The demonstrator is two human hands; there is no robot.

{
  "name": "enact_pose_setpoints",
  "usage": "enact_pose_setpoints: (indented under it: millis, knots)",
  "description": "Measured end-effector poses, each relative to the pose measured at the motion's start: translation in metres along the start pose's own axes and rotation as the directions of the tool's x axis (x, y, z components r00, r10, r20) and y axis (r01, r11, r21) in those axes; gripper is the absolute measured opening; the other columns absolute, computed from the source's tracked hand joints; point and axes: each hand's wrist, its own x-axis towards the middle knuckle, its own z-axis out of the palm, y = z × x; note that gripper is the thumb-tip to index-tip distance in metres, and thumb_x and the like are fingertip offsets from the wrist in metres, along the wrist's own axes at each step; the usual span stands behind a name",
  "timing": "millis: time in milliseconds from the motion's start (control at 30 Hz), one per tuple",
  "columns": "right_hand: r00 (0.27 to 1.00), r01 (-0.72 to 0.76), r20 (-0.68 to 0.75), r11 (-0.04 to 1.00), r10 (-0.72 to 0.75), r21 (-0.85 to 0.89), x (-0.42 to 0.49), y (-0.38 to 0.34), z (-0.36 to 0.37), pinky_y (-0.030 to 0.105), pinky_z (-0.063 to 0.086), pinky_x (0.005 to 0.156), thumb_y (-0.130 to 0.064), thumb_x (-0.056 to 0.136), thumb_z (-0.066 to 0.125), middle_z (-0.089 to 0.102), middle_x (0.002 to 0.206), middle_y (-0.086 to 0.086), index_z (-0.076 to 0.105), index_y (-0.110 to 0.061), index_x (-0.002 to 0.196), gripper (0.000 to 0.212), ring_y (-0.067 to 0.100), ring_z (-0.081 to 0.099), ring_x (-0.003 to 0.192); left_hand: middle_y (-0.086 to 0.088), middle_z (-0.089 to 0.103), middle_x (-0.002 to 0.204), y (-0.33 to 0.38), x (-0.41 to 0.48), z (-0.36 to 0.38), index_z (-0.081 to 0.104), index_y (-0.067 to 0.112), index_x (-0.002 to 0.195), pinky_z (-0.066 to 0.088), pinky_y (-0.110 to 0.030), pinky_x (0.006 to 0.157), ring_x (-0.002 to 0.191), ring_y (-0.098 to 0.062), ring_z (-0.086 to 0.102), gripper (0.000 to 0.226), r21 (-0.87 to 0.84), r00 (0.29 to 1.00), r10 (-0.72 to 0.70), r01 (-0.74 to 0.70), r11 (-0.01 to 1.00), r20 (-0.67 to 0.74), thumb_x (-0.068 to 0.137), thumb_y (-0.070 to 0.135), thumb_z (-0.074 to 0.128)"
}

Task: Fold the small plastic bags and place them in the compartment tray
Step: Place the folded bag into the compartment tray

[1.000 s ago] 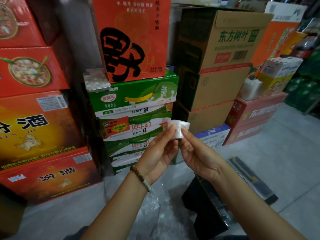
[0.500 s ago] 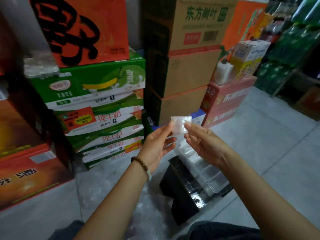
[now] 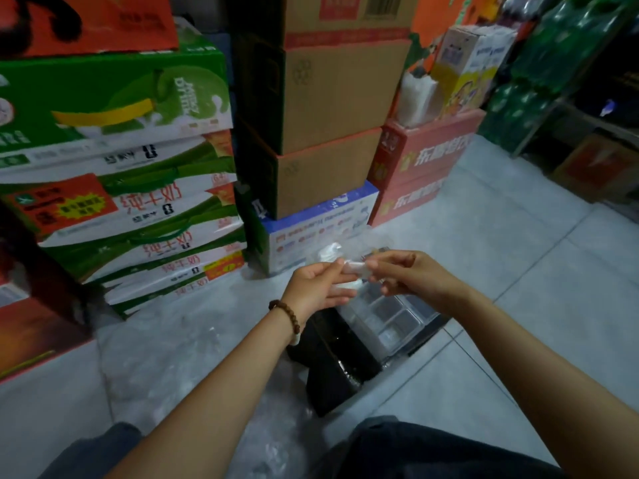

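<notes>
Both your hands have dropped from in front of the cartons to just above the tray, and the bag between them has narrowed from a flat square to a slim strip. Nearest you, crumpled clear plastic film (image 3: 162, 361) lies on the grey tiled floor (image 3: 518, 305). Beyond it a glossy black box (image 3: 332, 368) carries the clear plastic compartment tray (image 3: 401, 323). Over the tray's far left end you hold the small translucent plastic bag (image 3: 356, 267): your left hand (image 3: 318, 292) pinches one end between thumb and forefinger, your right hand (image 3: 415, 274) pinches the other, and the remaining fingers curl loosely. Expect the bag to be almost weightless, limp and slick, with a crease that springs open, so keep the pinch on the folded edges until it is seated in a compartment. Stacked brown cardboard cartons (image 3: 328, 98) stand behind.
</notes>
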Motion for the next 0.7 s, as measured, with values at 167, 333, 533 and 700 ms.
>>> enact_pose_setpoints:
  millis: [167,333,533,700]
  knots:
    - [0.996,-0.015,-0.085,0.998,0.020,0.060,0.016,0.023,-0.005,0.017,0.055,0.062,-0.015,0.092,0.064,0.072,0.072,-0.001,0.073,-0.011,0.088,0.010,0.007,0.061,0.055,-0.007,0.069,0.098,-0.019,0.016,0.005,0.061,0.016,0.093,0.056,-0.020,0.056,0.059,-0.011,0.068,0.017,0.091,0.998,-0.051,0.052,0.994,-0.024,0.093,0.032,0.057]
    - [0.989,-0.138,-0.060,0.990,0.139,0.026,0.028,0.045,-0.013,0.017,0.056,0.060,-0.012,0.091,0.065,0.073,0.075,0.005,0.070,0.004,0.101,0.020,0.007,0.065,0.055,0.005,0.068,0.084,-0.044,0.032,-0.001,0.067,0.021,0.090,0.050,-0.012,0.057,0.060,0.003,0.060,0.008,0.444,0.991,0.128,-0.103,0.890,-0.026,0.084,0.023,0.071]
    - [0.981,-0.195,0.020,0.981,0.195,-0.024,0.033,0.057,-0.016,0.017,0.057,0.060,-0.012,0.090,0.066,0.073,0.072,0.004,0.071,0.001,0.098,0.016,0.007,0.066,0.057,0.018,0.057,0.081,-0.062,0.043,-0.005,0.072,0.022,0.093,0.045,-0.012,0.074,0.075,0.003,0.053,0.013,0.761,0.942,0.328,-0.268,0.590,0.076,0.080,0.025,0.075]
    - [0.974,-0.222,0.030,0.974,0.223,-0.042,0.032,0.060,-0.017,0.019,0.057,0.061,-0.014,0.088,0.068,0.074,0.076,0.007,0.070,0.004,0.094,0.019,0.010,0.068,0.060,0.008,0.043,0.100,-0.066,0.043,-0.005,0.072,0.028,0.098,0.043,-0.022,0.080,0.091,-0.007,0.046,0.018,0.861,0.944,0.304,-0.255,0.439,0.125,0.085,0.039,0.066]
